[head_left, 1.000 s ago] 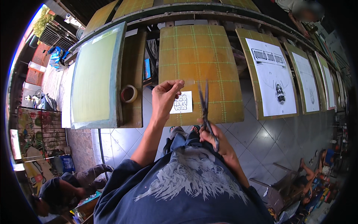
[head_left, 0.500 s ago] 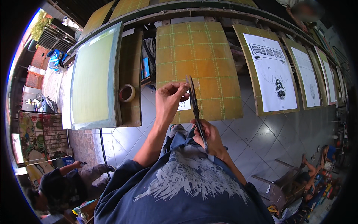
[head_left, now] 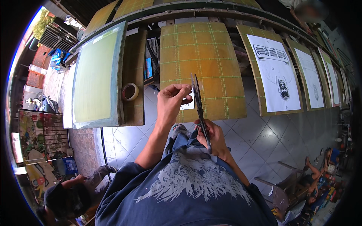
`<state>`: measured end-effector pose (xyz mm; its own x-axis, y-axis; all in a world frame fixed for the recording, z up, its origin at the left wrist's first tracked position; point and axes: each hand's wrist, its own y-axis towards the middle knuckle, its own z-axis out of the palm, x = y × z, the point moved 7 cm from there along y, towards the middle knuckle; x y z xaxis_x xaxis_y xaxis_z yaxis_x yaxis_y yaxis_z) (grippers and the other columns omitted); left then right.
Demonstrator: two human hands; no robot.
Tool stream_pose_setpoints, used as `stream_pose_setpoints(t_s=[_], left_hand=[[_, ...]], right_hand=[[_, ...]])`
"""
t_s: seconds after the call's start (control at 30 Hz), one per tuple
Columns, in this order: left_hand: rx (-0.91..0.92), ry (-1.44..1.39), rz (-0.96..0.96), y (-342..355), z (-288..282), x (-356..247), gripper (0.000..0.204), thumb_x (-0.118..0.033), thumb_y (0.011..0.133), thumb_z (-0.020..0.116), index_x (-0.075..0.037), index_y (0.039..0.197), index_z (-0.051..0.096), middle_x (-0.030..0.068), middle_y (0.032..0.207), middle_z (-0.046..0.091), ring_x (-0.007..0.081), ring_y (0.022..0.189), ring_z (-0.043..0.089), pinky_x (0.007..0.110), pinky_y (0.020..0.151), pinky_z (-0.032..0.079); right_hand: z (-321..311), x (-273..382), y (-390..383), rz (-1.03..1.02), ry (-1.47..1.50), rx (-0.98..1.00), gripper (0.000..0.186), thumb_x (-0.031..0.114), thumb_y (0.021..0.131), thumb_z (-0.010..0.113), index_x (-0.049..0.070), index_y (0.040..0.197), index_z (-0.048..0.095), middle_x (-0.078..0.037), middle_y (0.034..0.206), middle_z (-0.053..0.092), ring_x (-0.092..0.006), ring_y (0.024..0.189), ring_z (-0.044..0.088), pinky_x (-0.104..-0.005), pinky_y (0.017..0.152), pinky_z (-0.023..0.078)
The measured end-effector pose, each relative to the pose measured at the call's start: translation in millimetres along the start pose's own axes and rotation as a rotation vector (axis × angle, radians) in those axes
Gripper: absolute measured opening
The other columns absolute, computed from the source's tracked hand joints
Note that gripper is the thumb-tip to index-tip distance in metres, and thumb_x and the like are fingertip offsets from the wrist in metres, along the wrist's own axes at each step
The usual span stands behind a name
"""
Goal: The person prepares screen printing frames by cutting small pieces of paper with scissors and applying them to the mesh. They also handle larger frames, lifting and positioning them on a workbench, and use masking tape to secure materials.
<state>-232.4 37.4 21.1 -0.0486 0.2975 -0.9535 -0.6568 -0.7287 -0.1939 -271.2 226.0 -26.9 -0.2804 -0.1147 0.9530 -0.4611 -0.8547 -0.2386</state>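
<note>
My right hand (head_left: 213, 137) is wrapped round the handles of a pair of dark scissors (head_left: 198, 100), whose slightly parted blades point away from me. Close beside the blades, my left hand (head_left: 171, 100) is pinched, thumb against fingers. What it holds is too thin to make out; a faint see-through patch shows just past the blades. A small white paper (head_left: 187, 104) with black print shows beneath the left fingers, partly hidden. Both hands are over the near half of a yellow-brown board (head_left: 222, 60) marked with a green grid.
Left of the board, a roll of tape (head_left: 130, 91) rests on a dark board beside a framed mesh screen (head_left: 96, 75). To the right, a printed sheet (head_left: 273, 73) lies on another board, with more beyond. Chairs, a seated person (head_left: 71, 192) and other people surround the tiled floor.
The scissors blades have drawn closer together beside my left fingers. My hands otherwise stay nearly in place. The view has shifted slightly, and the person at lower left has moved.
</note>
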Motion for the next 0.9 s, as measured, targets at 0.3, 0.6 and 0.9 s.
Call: stream_pose_setpoints(t_s=[0.3, 0.6, 0.9], left_hand=[[-0.003, 0.005, 0.009, -4, -5, 1, 0.024, -0.017, 0.095, 0.075, 0.006, 0.100, 0.072, 0.0079, 0.088, 0.073, 0.0111, 0.073, 0.068, 0.026, 0.069, 0.059], [-0.028, -0.005, 0.001, -5, -14, 3, 0.025, -0.017, 0.094, 0.075, 0.007, 0.100, 0.072, 0.0071, 0.085, 0.072, 0.0110, 0.070, 0.067, 0.026, 0.067, 0.058], [-0.065, -0.123, -0.028, -4, -49, 3, 0.022, -0.020, 0.100, 0.069, -0.002, 0.112, 0.069, 0.0027, 0.097, 0.065, 0.0101, 0.084, 0.065, 0.030, 0.076, 0.060]], right_hand=[[2, -1, -1, 0.026, -0.035, 0.006, 0.040, -0.002, 0.080, 0.064, -0.004, 0.120, 0.061, -0.003, 0.099, 0.064, -0.0062, 0.079, 0.053, -0.0205, 0.077, 0.046], [5, -2, 0, 0.016, -0.150, -0.038, 0.028, -0.003, 0.081, 0.065, -0.003, 0.109, 0.065, -0.001, 0.090, 0.065, -0.0059, 0.074, 0.054, -0.0213, 0.072, 0.045], [-1, 5, 5, -0.195, -0.369, -0.157, 0.025, 0.005, 0.081, 0.073, -0.003, 0.104, 0.066, -0.007, 0.071, 0.065, -0.0122, 0.064, 0.062, -0.0291, 0.061, 0.049]])
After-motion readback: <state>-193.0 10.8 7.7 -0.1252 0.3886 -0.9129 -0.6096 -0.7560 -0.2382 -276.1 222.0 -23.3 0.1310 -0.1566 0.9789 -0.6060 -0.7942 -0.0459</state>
